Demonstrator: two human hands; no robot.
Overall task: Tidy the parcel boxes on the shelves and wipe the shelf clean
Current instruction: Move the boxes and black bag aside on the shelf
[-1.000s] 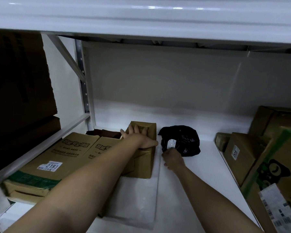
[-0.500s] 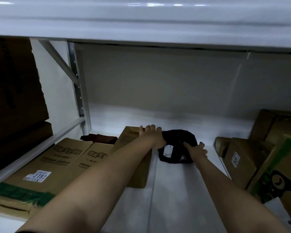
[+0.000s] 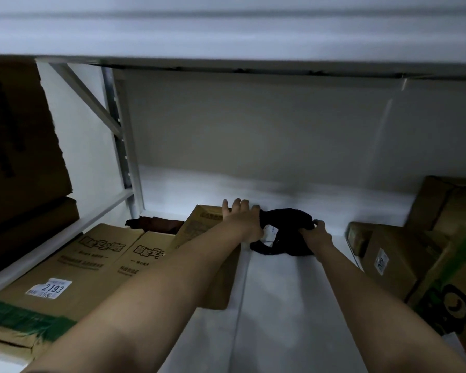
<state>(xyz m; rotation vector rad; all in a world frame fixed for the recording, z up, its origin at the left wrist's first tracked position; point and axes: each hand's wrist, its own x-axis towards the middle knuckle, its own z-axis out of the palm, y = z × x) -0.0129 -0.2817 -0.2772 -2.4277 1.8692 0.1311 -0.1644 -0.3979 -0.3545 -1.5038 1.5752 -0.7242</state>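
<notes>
Both arms reach deep onto the white shelf. Left hand lies flat, fingers straight, across the small box; right hand curls its fingers onto the black bag between the 2 hands.

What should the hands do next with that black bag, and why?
Probably lift the black bag off the shelf and set it aside. The right hand grips its right edge, and the left hand lies flat against its left side by the tall box, so both hands already bracket it. The shelf beneath needs wiping.
</notes>
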